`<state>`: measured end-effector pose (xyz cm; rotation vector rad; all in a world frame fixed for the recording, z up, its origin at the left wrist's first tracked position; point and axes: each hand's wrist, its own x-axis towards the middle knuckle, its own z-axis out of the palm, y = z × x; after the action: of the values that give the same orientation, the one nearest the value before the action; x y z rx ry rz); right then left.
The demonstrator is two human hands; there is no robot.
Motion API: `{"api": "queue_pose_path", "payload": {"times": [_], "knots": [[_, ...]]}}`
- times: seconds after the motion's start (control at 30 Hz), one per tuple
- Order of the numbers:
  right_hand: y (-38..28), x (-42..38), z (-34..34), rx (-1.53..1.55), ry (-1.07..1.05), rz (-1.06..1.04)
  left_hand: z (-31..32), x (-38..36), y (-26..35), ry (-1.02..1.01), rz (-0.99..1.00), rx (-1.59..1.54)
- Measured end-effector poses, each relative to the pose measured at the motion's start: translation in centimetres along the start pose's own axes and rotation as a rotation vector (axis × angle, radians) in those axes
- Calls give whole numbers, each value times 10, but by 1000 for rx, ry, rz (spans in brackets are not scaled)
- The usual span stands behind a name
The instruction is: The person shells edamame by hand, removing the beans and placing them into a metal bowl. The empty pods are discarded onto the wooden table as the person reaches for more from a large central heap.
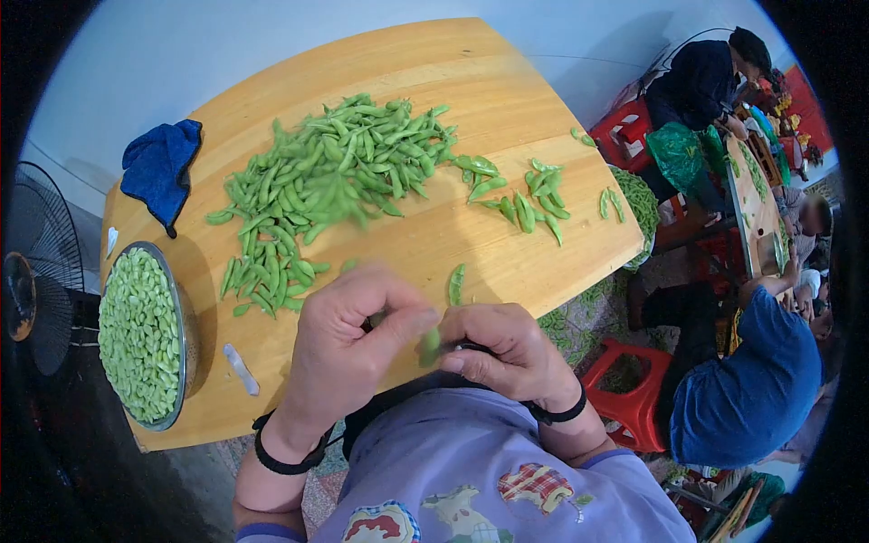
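Over the near edge of the wooden table, my left hand [358, 330] and my right hand [502, 348] come close together. A blurred green bean pod [429, 347] shows between the fingertips, pinched by my right hand and close below my left thumb. My left fingers are curled, and what they hold, if anything, is hidden. Something dark and thin [471, 347] shows at my right fingers, too small to name. A single flat pod [456, 284] lies just beyond my right hand. Further off sits a large pile of green pods [344, 163].
On the left stands a metal bowl [187, 348] heaped with shelled green beans [138, 330], near a white strip [241, 369]. Behind it lies a blue cloth [163, 167]. Loose pods [543, 195] are scattered to the right. A fan [41, 271], a red stool [625, 394] and other people surround the table.
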<state>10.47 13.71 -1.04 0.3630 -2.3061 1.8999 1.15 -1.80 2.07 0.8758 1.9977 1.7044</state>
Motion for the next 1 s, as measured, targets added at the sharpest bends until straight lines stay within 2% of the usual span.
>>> {"api": "queue_pose_path", "payload": {"times": [0.23, 0.3, 0.33, 0.37, 0.4, 0.43, 0.47, 0.5, 0.53, 0.57, 0.6, 0.63, 0.67, 0.7, 0.77, 0.87, 0.93, 0.97, 1.0], "knots": [[-4, -2, 1, -78, 26, 29, 0, -3, -4, -25, -6, -79], [3, -3, 0, 216, -24, 43, -2, -3, -7, -50, -20, -106], [2, -3, -1, 214, -20, 42, -4, -3, -10, -101, -98, -299], [1, -5, -3, 456, -85, 220, -3, -3, -14, -153, -176, -491], [0, -5, -5, 696, -151, 398, 0, -3, -20, -157, -173, -491], [0, -5, -5, 693, -149, 396, 5, -2, -28, -175, -141, -640], [1, -4, -4, 828, -169, 426, 8, -2, -34, -192, -109, -789], [-1, -6, -1, 972, -190, 462, 7, -4, -35, -191, -117, -790], [-3, -4, 0, 967, -194, 457, 4, -3, -37, -221, -225, -820], [-6, -2, 0, 805, -86, 502, 1, -2, -37, -249, -335, -848], [-8, 0, 0, 640, 24, 541, 2, -2, -34, -249, -329, -847], [-8, 2, 3, 635, 21, 538, 6, -3, -30, -168, -310, -704], [-9, 3, 7, 204, 116, 341, 9, -3, -27, -85, -291, -562], [-9, 3, 9, -223, 203, 136, 12, -2, -28, -81, -286, -566], [-18, 3, 9, -218, 203, 179, 15, -2, -34, -89, -215, -258], [-14, 6, 5, -83, 247, 259, 12, -1, -33, -148, -289, -298], [-13, 7, -3, 125, 199, 484, 9, -1, -35, -159, -343, -397], [-11, 7, -3, 266, 209, 491, 9, -1, -36, -170, -396, -493], [-10, 6, -3, 264, 210, 492, 10, -1, -38, -171, -395, -494]]}}
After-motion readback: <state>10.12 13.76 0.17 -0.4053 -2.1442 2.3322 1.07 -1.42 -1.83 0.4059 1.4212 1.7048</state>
